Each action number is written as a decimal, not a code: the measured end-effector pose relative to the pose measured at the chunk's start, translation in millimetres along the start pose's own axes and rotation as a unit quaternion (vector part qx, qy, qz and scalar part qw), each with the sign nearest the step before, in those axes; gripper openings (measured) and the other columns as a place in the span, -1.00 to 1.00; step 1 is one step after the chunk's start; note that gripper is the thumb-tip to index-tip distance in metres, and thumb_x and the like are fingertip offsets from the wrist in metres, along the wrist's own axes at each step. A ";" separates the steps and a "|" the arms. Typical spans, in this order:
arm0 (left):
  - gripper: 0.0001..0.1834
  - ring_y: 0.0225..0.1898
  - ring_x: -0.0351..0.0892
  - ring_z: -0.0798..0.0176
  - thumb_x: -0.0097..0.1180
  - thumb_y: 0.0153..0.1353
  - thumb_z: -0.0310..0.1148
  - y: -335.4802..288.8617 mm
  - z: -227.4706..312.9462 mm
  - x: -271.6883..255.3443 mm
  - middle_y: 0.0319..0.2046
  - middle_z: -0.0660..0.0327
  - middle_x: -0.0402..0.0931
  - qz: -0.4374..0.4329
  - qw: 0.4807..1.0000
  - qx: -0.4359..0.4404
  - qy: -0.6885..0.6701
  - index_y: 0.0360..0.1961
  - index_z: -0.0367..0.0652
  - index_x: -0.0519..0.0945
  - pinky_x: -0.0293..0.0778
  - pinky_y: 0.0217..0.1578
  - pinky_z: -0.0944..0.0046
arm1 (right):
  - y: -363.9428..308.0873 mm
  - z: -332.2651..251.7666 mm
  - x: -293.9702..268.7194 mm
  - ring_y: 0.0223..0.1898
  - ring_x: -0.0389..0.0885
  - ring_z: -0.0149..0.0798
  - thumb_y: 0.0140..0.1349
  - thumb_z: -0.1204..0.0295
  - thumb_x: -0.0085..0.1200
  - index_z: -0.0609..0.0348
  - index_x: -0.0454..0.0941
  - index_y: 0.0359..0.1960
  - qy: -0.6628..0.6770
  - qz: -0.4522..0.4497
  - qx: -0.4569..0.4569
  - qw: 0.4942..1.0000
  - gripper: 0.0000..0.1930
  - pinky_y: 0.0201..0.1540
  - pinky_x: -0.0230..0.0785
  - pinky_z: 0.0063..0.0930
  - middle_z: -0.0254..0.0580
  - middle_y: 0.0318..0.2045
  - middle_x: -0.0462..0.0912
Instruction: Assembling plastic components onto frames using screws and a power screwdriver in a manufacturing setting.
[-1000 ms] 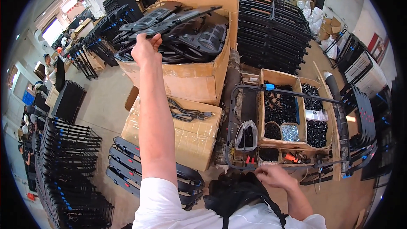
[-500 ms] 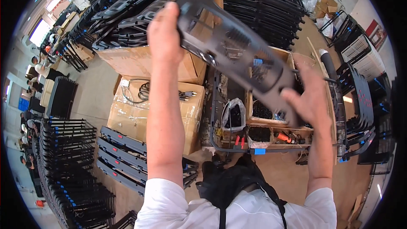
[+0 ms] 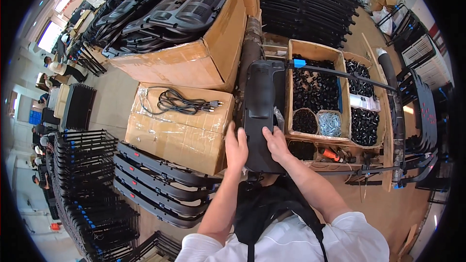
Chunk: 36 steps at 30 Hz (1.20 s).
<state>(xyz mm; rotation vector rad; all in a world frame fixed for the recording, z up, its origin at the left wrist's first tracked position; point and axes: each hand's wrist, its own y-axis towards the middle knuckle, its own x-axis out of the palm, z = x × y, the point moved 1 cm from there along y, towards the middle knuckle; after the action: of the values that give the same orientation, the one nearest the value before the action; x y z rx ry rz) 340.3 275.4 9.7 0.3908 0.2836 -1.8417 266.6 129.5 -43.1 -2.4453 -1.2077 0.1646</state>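
A long black plastic cover (image 3: 260,94) with a raised, vented middle lies in front of me, its near end toward my body. My left hand (image 3: 236,149) is beside the cover's left edge, fingers stretched out and thumb apart. Over on the right edge, my right hand (image 3: 278,146) grips the cover, its thumb on the top face and its other fingers at the side. The cover hides part of the black frame (image 3: 335,70) beneath it, and a clear plastic bag (image 3: 279,116) peeks out beside it.
On the right, a wooden parts box (image 3: 315,139) holds black fittings and silver screws. An orange-handled tool (image 3: 331,154) lies below it. At left, a cardboard box (image 3: 160,70) is full of similar covers; a coiled power cord (image 3: 182,102) sits on another carton (image 3: 184,143). Black bars (image 3: 160,179) are stacked nearby.
The cover has come down from a raised, slanted position to lie lengthwise before me. Both hands have moved nearer my body, and the left hand has let go of its end.
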 end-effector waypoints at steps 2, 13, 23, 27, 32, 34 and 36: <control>-0.38 0.45 0.35 -0.23 -0.03 0.57 -0.25 -28.3 -25.1 1.2 0.39 -0.30 0.37 -0.043 0.998 -0.017 0.052 0.48 -0.46 0.25 0.26 0.43 0.00 | 8.2 20.6 3.7 0.01 0.64 -0.16 0.54 0.20 0.09 0.41 0.51 0.11 -0.006 0.008 0.012 1.000 -0.58 0.12 0.47 -0.25 0.01 -0.02 0.69; -0.37 0.37 0.43 -0.21 0.08 0.48 -0.39 -28.5 -37.0 4.0 0.36 -0.30 0.37 -0.026 0.994 0.026 0.106 0.47 -0.47 0.26 0.31 0.39 0.00 | 1.9 -24.7 -51.8 -0.07 0.66 -0.24 0.46 0.19 0.19 0.35 0.52 0.20 -0.101 -0.021 -0.012 0.995 -0.52 0.01 0.54 -0.31 -0.10 -0.10 0.71; -0.77 0.04 0.66 -0.06 0.16 0.34 -0.38 -39.3 10.6 232.9 -0.03 0.04 0.65 -0.548 0.775 0.227 0.217 -0.02 -0.11 0.71 0.57 0.08 -0.01 | -212.6 -60.6 -294.5 -0.48 0.58 -0.51 0.43 0.28 0.11 0.25 0.69 -0.18 0.045 0.035 0.196 0.979 -0.74 -0.47 0.29 -0.63 -0.32 -0.42 0.71; -0.40 0.41 0.29 -0.18 0.08 0.29 -0.46 -37.9 -52.7 287.0 0.36 0.02 0.33 -0.628 0.581 0.365 0.366 0.37 0.17 0.49 0.37 0.36 -0.07 | -214.1 24.8 -296.4 -0.47 0.63 -0.46 0.42 0.30 0.13 0.29 0.68 -0.18 0.098 0.108 0.280 0.949 -0.74 -0.47 0.39 -0.57 -0.28 -0.41 0.72; -0.57 0.29 0.42 -0.23 0.05 0.26 -0.47 -35.0 -57.1 294.4 0.22 -0.09 0.38 -0.661 0.507 0.421 0.359 0.16 0.05 0.55 0.54 0.16 -0.12 | -113.5 152.0 -292.8 -0.47 0.68 -0.37 0.40 0.29 0.24 0.33 0.66 -0.18 0.321 0.298 0.161 0.884 -0.72 -0.45 0.53 -0.52 -0.20 -0.40 0.71; -0.69 0.22 0.51 -0.19 0.05 0.27 -0.47 -45.0 -47.7 300.9 0.18 -0.05 0.44 -0.702 0.483 0.360 0.380 0.04 -0.03 0.53 0.53 0.16 -0.16 | -63.4 185.0 -303.2 -0.49 0.69 -0.32 0.35 0.23 0.32 0.32 0.66 -0.19 0.342 0.324 0.212 0.856 -0.68 -0.52 0.54 -0.46 -0.21 -0.41 0.70; -0.71 0.19 0.55 -0.17 0.05 0.27 -0.47 -45.3 -45.9 303.4 0.14 -0.05 0.47 -0.715 0.451 0.351 0.403 0.02 -0.06 0.53 0.55 0.12 -0.16 | -21.7 191.2 -303.7 -0.49 0.70 -0.30 0.33 0.23 0.35 0.31 0.65 -0.22 0.331 0.383 0.218 0.834 -0.67 -0.55 0.53 -0.44 -0.21 -0.41 0.70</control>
<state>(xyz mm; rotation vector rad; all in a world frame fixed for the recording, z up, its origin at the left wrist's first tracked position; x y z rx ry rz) 220.5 41.5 -155.0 2.2281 0.5744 -3.2530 9.4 -38.0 -230.3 -2.1267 0.1330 -0.1676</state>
